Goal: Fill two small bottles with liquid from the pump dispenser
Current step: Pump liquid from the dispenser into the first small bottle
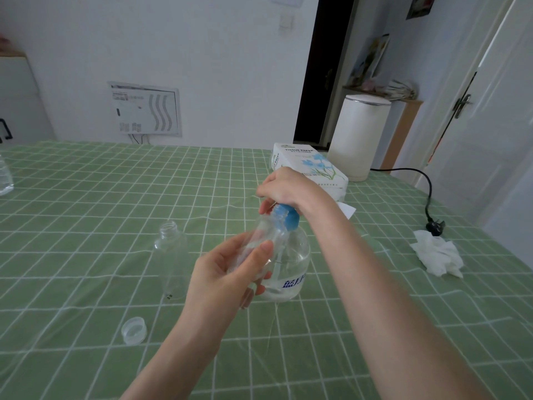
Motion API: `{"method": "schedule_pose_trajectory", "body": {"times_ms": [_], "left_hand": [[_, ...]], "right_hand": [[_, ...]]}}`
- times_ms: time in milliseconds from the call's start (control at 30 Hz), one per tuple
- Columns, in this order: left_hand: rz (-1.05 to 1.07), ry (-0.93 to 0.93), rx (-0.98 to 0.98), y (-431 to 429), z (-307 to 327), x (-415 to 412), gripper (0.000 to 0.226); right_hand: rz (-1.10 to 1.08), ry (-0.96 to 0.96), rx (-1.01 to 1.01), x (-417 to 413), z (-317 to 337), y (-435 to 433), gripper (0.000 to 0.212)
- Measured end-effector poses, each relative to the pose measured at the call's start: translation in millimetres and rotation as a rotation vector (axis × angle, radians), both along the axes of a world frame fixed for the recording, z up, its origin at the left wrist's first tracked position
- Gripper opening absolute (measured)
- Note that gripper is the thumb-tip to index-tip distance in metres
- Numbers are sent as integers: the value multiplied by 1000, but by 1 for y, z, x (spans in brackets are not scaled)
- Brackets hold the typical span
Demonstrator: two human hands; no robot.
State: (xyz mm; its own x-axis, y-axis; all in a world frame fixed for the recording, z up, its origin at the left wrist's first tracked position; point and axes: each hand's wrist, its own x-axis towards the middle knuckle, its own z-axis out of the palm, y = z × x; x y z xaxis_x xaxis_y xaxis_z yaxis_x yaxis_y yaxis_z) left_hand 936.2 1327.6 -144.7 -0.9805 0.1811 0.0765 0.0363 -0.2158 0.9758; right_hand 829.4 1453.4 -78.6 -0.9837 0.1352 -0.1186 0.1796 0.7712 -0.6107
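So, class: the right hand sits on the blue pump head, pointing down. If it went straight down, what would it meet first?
The right hand already rests on the blue pump head, so it would likely press that down into the pump dispenser.

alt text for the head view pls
A person's right hand presses the blue-topped pump dispenser while the left hand tilts a small clear bottle to its nozzle. A second open bottle stands nearby.
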Motion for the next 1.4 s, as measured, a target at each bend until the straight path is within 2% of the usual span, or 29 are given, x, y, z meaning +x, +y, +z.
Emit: {"method": "schedule_pose_trajectory", "body": {"times_ms": [167,367,900,1100,1300,1400], "left_hand": [[3,-14,12,-1,-1,-1,45],[7,-5,38,0,1,-1,45],[-8,-5,13,0,-1,0,44],[-9,-18,20,-1,-2,-1,40],[-5,-10,25,-1,0,-2,43],[-5,-8,35,0,-1,-2,42]], "right_hand": [[-2,38,-7,0,-2,0,36],[-4,100,12,0,10,2,29],[-19,-8,12,0,0,0,33],[-19,32,1,1,-1,0,36],[-16,99,33,2,11,1,31],[-13,75,22,2,10,0,21]]}}
